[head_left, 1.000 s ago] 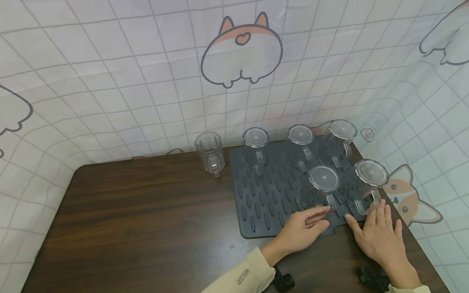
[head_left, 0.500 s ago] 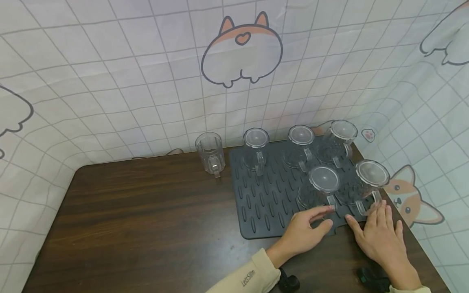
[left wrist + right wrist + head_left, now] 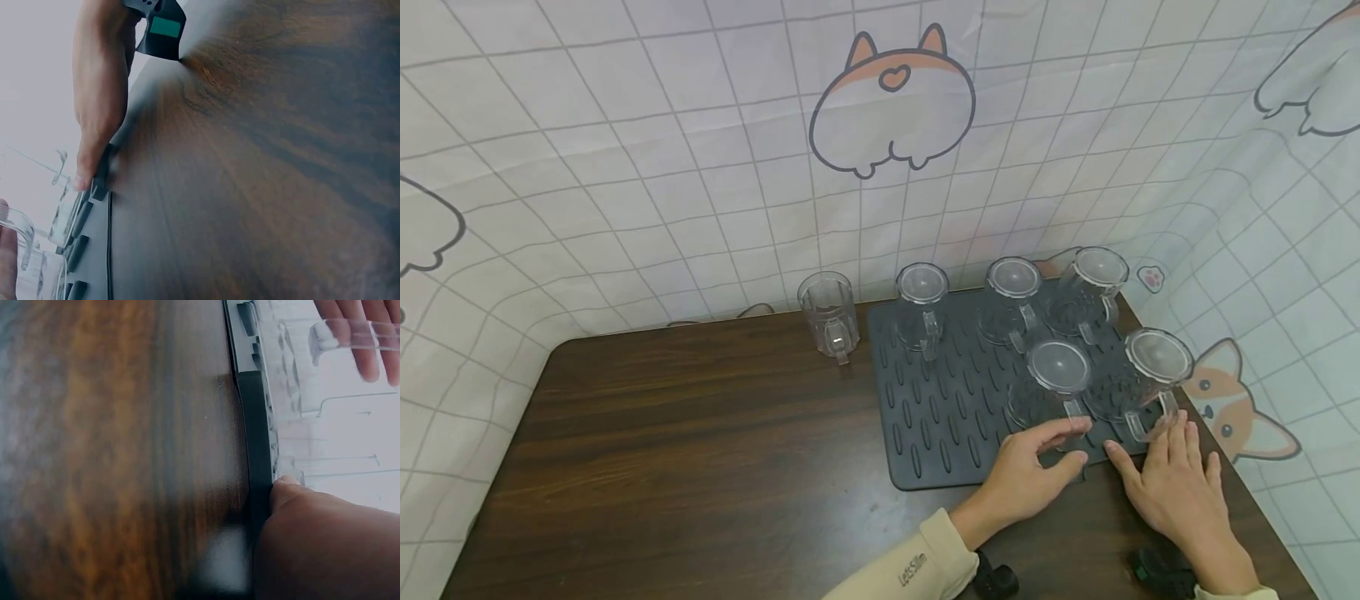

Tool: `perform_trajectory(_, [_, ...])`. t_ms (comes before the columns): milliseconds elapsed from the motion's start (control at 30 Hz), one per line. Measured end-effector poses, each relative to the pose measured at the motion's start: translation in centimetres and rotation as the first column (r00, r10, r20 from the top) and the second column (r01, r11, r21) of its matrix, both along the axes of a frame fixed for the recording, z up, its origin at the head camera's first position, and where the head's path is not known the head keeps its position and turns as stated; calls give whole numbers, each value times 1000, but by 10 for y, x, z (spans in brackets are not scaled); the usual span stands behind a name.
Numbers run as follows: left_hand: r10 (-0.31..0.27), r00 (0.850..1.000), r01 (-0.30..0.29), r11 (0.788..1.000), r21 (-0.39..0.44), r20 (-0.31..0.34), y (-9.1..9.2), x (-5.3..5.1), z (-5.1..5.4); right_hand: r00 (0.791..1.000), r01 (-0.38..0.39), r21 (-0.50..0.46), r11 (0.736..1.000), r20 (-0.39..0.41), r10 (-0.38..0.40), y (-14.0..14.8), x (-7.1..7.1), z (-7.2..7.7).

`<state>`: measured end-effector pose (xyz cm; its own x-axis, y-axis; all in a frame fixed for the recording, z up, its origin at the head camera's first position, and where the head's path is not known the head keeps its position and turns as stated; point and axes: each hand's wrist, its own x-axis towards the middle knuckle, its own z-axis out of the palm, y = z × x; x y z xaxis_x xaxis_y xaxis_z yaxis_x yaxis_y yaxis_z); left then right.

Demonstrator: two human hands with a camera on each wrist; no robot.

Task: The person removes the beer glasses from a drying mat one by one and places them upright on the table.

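Note:
Clear glass mugs stand upside down on a dark grey ridged drying mat (image 3: 936, 450). My left hand (image 3: 1026, 475) is at the handle of the front middle mug (image 3: 1058, 367), its fingers extended beside the handle and its thumb apart. In the right wrist view, the left fingers (image 3: 369, 337) show straight behind a clear handle. My right hand (image 3: 1183, 487) lies with fingers extended by the handle of the front right mug (image 3: 1159, 357). Its thumb (image 3: 286, 487) touches the mat's front edge. Whether the right fingertips touch that handle I cannot tell.
Three more upside-down mugs, a left one (image 3: 922, 283), a middle one (image 3: 1013, 277) and a right one (image 3: 1101, 267), line the mat's back. An upright glass mug (image 3: 829, 312) stands left of the mat on the brown wooden table (image 3: 685, 450). Patterned cloth walls (image 3: 700, 167) border the table.
My left hand has shifted slightly to the right, and the gap between its thumb and fingers has widened. The right hand and the mugs stay in place.

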<state>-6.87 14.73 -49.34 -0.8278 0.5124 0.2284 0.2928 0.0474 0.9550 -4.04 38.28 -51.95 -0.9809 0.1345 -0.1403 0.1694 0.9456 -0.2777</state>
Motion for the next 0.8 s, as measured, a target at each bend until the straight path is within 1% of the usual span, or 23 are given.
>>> perform_trajectory(33, [7, 1000, -7, 1000, 16, -4, -1, 0, 0, 1000, 1, 1, 1000, -1, -1, 0, 0, 0])
perform_trajectory(100, [27, 999, -26, 999, 42, -37, -2, -1, 1, 1000, 4, 1, 1000, -3, -4, 0, 0, 0])
perform_trajectory(167, [46, 997, -42, 997, 64, -57, -3, -1, 3, 1000, 8, 4, 1000, -5, -8, 0, 0, -1])
perform_trajectory(267, [70, 994, -64, 996, 68, -87, -4, -2, 7, 1000, 15, 7, 1000, -4, -15, 0, -1, -1])
perform_trajectory(567, [61, 998, -59, 995, 86, -29, -9, 1, 12, 1000, 4, 6, 1000, -2, -4, -1, -1, -3])
perform_trajectory(700, [58, 998, -56, 995, 82, -22, -13, 1, 15, 1000, -3, 12, 1000, -19, 3, -1, -1, -3])
perform_trajectory(800, [61, 998, -58, 995, 84, -31, -16, 1, 17, 1000, -5, 15, 1000, -29, 5, -1, -1, -3])
